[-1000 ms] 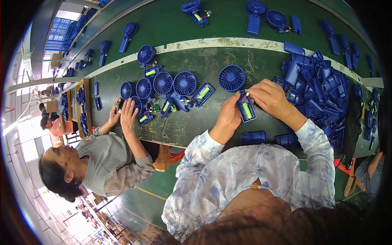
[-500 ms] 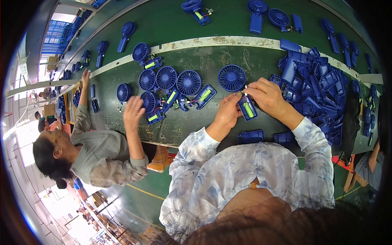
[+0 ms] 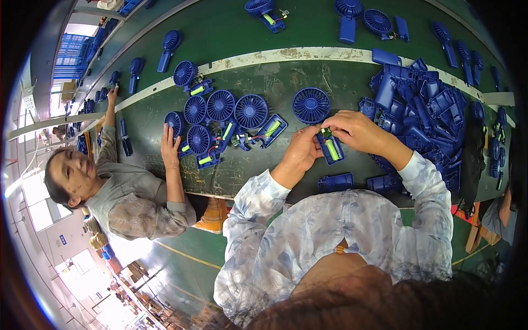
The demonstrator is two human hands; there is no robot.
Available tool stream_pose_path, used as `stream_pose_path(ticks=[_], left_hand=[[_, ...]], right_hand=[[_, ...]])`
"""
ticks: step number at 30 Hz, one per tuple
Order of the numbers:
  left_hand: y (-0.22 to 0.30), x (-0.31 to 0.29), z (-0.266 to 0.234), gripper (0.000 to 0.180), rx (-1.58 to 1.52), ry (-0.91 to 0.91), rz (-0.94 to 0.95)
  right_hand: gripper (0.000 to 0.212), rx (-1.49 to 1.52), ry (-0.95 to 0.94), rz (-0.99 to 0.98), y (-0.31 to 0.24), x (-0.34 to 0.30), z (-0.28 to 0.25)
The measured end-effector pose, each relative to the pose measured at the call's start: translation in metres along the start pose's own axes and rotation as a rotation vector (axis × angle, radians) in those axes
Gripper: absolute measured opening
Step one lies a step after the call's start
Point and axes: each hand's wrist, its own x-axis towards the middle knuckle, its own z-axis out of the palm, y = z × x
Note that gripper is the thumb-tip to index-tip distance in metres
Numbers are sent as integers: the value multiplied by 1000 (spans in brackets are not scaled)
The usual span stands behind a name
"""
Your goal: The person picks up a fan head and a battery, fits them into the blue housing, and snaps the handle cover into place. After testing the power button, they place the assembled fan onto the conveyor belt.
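A blue handheld fan (image 3: pixel 311 105) lies in front of me, its round grille pointing away. Its opened handle (image 3: pixel 332 153) shows a bright green battery cell and a bit of circuit board. My left hand (image 3: pixel 300 153) is closed on the left edge of this handle, thumb near its upper end. From the right, my right hand (image 3: pixel 357 131) pinches at the upper end of the handle, just below the grille. Whatever its fingertips hold is hidden behind them. Two loose blue handle covers, one (image 3: pixel 336 182) left of the other (image 3: pixel 383 183), lie near the table's front edge.
A heap of blue plastic shells (image 3: pixel 421 110) fills the right side. Several opened fans (image 3: pixel 251 111) with green cells lie to the left, where a co-worker's hand (image 3: pixel 170 147) touches one. Beyond a pale rail (image 3: pixel 297 54), more fans lie on a green surface.
My right fingertips have come down slightly, covering the small white piece seen at them before. The co-worker's nearer hand has lowered onto a fan; the other has reached farther away.
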Motion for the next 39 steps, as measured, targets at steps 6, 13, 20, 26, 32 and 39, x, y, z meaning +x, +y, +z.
stream_pose_path(ticks=[6, 13, 20, 26, 32, 39], left_hand=[[7, -4, 6, 19, -1, -9, -17], [12, -5, 5, 25, 2, -37, -58], [9, -4, 2, 27, -9, -25, -41], [9, -3, 1, 27, 33, -46, -50], [8, -5, 6, 22, -28, -8, -39], [7, -5, 3, 22, -16, -26, -25]], right_hand=[[19, 162, -13, 215, -4, -3, -2], [22, -2, 70, -33, 6, 1, -4], [22, -87, 4, -34, 0, 3, -7], [27, -230, -65, -112, -1, 4, -9], [32, -294, -91, -183, -2, 2, -7], [30, -261, -102, -158, -4, 2, -10]])
